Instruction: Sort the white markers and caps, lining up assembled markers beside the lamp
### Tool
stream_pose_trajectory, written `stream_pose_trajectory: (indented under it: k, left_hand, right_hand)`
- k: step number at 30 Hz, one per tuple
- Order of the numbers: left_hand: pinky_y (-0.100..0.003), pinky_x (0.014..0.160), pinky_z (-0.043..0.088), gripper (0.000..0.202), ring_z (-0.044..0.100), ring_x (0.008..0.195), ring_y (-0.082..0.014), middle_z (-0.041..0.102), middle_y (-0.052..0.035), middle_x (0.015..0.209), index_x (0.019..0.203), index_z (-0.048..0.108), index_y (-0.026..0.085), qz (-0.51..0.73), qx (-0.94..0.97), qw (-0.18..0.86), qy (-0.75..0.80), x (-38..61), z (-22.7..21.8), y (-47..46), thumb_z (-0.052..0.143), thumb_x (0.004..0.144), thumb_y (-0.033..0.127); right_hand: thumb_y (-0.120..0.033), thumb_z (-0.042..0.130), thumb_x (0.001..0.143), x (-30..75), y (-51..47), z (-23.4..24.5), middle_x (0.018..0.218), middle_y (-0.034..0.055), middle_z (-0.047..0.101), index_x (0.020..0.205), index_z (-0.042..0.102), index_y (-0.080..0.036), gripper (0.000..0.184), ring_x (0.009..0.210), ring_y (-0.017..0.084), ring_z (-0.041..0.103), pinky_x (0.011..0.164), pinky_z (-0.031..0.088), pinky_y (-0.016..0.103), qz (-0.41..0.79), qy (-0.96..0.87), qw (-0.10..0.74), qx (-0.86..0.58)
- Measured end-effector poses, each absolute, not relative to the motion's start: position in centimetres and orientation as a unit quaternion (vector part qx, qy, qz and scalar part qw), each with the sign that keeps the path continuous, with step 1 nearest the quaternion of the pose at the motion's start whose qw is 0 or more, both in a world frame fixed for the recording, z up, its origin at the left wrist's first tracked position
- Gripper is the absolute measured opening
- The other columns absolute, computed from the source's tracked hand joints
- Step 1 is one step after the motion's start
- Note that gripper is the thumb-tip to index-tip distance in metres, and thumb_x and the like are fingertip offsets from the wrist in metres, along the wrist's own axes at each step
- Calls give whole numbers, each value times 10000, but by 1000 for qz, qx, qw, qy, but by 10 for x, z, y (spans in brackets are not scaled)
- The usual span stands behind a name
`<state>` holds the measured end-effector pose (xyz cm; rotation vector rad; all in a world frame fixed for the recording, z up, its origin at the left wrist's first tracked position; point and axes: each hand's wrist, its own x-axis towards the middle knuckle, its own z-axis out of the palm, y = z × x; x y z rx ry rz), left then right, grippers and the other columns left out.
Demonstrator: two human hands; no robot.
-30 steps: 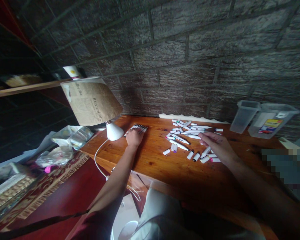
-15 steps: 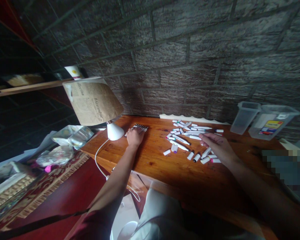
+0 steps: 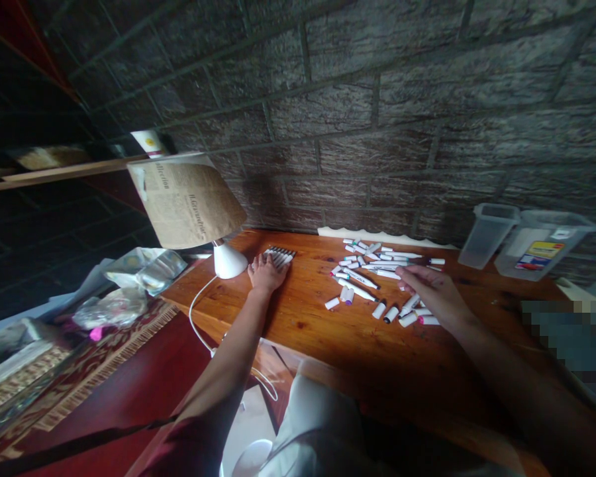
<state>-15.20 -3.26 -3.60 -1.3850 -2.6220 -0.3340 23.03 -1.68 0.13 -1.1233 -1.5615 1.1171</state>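
My left hand lies flat on the wooden desk, fingers spread, its fingertips touching a short row of side-by-side markers. Right of it, a loose heap of white-barrelled markers with coloured caps is scattered across the desk. My right hand hovers at the heap's right side, fingertips just above the markers near its middle. Several markers lie beneath and partly hidden by that hand. I see no marker held in either hand.
A white lamp with a newspaper-covered shade stands at the desk's left, its white cord hanging over the edge. Two clear plastic containers stand at the right by the brick wall. Foil packets lie left, above a patterned rug.
My left hand has slid slightly back, leaving more of the marker row showing. My right fingertips have shifted slightly toward the heap's middle. The whole view has drifted a little.
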Motion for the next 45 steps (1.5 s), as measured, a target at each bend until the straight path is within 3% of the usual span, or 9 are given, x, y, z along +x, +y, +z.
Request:
stream_pose_trajectory:
  k: [31,45]
  left_hand:
    - [-535,1157,152,808,159,1446,-337,228,-167,1557,1466,337,126,-93,-445,46,-890,-151,-36,-31,289,852,649]
    - [-581,1130,162,809,170,1439,-355,246,-189,1546,1451,362,118,-105,-425,57,-897,-153,-38,-30,305,842,648]
  right_hand:
    - [-618,634,734,232,-11,-8,739,49,715,870,709,-190,455,705,194,652,668,509,295,429,-659,426,-449]
    - [-619,633,726,231,-17,-1,721,44,711,798,700,-199,432,689,201,650,638,497,294,419,-666,419,-453]
